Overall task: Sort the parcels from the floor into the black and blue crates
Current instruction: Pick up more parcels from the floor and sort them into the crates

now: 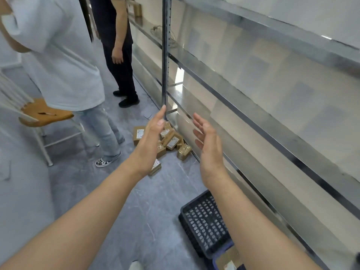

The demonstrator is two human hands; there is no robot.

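On the grey floor (109, 193), against the foot of the metal shelving (253, 106), the parcels (171, 142) lay heaped at frame centre, beyond two empty, straight-fingered hands, with the left hand (151, 147) overlapping them and seemingly nearer than the right hand (209, 152).

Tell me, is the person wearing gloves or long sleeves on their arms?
No gloves: the left hand and right hand are bare, with no rings showing. The left forearm and right forearm are bare too, with no sleeve, watch or bracelet in view.
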